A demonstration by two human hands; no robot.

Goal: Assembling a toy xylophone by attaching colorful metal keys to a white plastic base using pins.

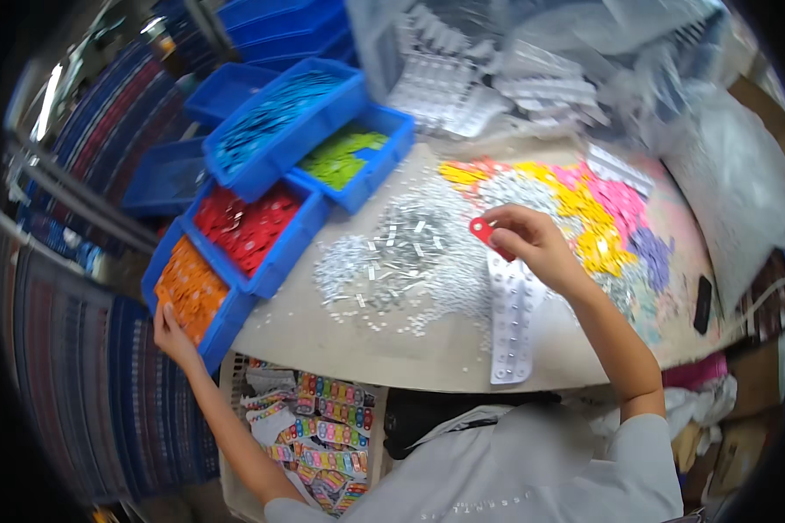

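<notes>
My right hand point(532, 244) pinches a flat red plastic piece point(481, 229) with a round hole near its end. It hangs over the upper end of a long white moulded tray point(510, 349) with rows of round bumps. On the left, my left hand point(174, 338) has its fingers closed at the outer edge of a blue bin of orange pieces point(190, 288); what they grip there is not plain. Beside that bin, another holds red pieces point(246, 228). Small white and clear parts point(410, 253) lie heaped on the table between my hands.
Bins of blue pieces point(275, 118) and green pieces point(342, 161) stand behind. Yellow pieces point(597, 231), pink pieces point(619, 205) and purple pieces point(651, 254) lie at right, near a black object point(703, 305). White trays point(445, 91) pile at the back. A basket point(232, 392) below holds multicoloured sets.
</notes>
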